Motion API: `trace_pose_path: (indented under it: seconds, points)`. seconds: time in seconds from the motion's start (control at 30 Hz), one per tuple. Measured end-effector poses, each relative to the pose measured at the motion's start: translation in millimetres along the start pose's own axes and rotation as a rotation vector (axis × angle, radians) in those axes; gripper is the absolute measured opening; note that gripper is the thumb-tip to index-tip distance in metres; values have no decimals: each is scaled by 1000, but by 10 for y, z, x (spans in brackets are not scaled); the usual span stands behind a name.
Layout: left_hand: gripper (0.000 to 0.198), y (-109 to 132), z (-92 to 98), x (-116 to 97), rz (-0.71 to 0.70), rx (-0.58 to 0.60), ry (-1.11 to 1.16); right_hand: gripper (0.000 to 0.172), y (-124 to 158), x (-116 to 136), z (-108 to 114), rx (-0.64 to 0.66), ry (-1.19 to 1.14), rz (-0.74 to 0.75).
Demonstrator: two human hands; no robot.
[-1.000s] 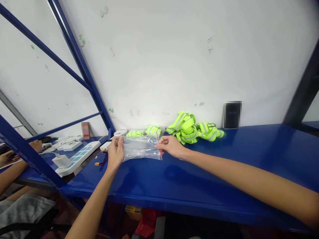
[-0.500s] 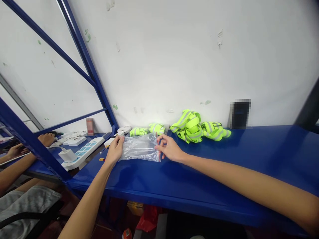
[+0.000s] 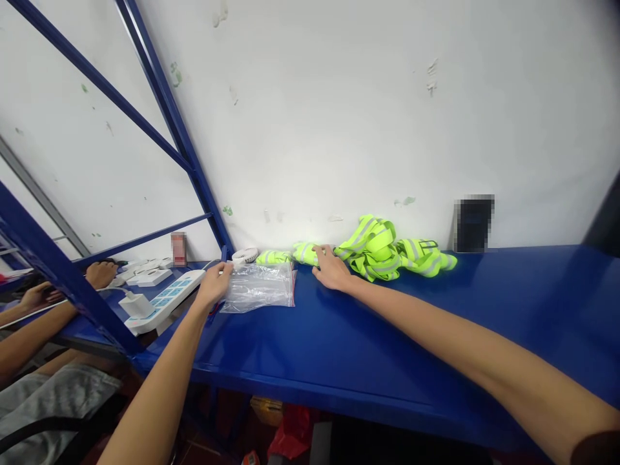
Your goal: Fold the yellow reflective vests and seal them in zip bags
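**Left hand (image 3: 216, 285) gripping a clear plastic bag (image 3: 261, 288), right hand (image 3: 332, 268) at the neon bundles**

At the far left, another person in grey shorts (image 3: 53, 410) sits with both forearms on a blue surface, one hand (image 3: 101, 274) beyond the slanting blue post (image 3: 65, 271). To the right of that post, a white charger (image 3: 135, 305) is plugged into the near end of a white power strip (image 3: 175, 296) with blue sockets. Behind the strip are flat white boxes (image 3: 151, 278) and a blurred reddish box (image 3: 179, 249) leaning on the wall.

Next comes the left hand, its thumb and fingers closed on the left end of the bag. The bag stretches rightward to a red-lined edge, over the blue counter (image 3: 387, 342); whether it lies flat or is slightly raised, I cannot tell. A small white fan (image 3: 246, 256) stands behind it. Beyond the bag are two small neon-yellow bundles (image 3: 274, 258), side by side.

The right hand, fingers bent, overlaps the right one of these; whether it grips the fabric or only touches it, I cannot tell. Just right of it lies a large looped tangle of yellow strap (image 3: 374, 248) with silver stripes, then a buckled bundle (image 3: 426, 257) touching it. Farther right, well apart, a dark blurred rectangle (image 3: 473, 225) stands against the wall (image 3: 310, 116)
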State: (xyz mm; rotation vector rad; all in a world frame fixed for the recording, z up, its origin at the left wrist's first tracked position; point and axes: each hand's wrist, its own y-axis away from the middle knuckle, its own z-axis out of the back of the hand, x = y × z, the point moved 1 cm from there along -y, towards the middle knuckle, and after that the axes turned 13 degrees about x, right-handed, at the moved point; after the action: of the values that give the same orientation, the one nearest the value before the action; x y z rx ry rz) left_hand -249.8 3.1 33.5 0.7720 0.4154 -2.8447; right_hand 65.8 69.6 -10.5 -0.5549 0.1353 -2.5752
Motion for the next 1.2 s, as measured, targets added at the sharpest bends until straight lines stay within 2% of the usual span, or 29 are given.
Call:
trace_pose_path:
  seconds: [0.07, 0.17, 0.23, 0.33, 0.4, 0.53, 0.6, 0.67, 0.77, 0.87, 0.93, 1.03, 1.1, 1.13, 1.2]
  points:
    - [43, -85, -4, 48, 108, 37, -82, 55, -87, -37, -12, 49, 66, 4]
    - [51, -96, -23, 50, 257, -9, -114, 38, -148, -74, -21, 108, 165, 5]
    - [49, -18, -45, -19, 230, -112, -122, 30, -155, -106, 8, 132, 211, 9]
    - [41, 188, -114, -244, 10, -279, -219, 30, -146, -146, 80, 150, 250, 18]
    - [33, 349, -187, -474, -171, -306, -288, 37, -148, -137, 103, 137, 261, 15]
    - [25, 681, -363, -1076, -571, -171, -295, 69, -188, -7, 51, 104, 255, -18]
    - [23, 831, -450, -1359, -715, -116, -241, 66, -195, 73, 32, 106, 242, -20]
    - [21, 938, -540, -1552, -811, -37, -198, 57, -144, 118, 61, 104, 230, -3]
    - [18, 983, -671, -1618, -846, 37, -168, 51, 118, 83, 175, 112, 222, 37]
    - [20, 948, -796, -1531, -799, 21, -41, 61, 600, -39, 306, 139, 229, 87]
    - [22, 946, -887, -1525, -790, 21, 52, 63, 974, -125, 397, 157, 230, 176]
    - [22, 998, -1043, -1705, -841, 84, 64, 65, 1439, -264, 575, 203, 138, 251]
    - [23, 1030, -1163, -1896, -866, 155, 4, 66, 1611, -374, 701, 270, -15, 353]
    - [24, 1034, -1226, -1984, -865, 185, -32, 58, 1651, -442, 753, 278, -88, 376]
    - [26, 1019, -1338, -2109, -838, 198, -91, 33, 1656, -601, 814, 164, -189, 294]
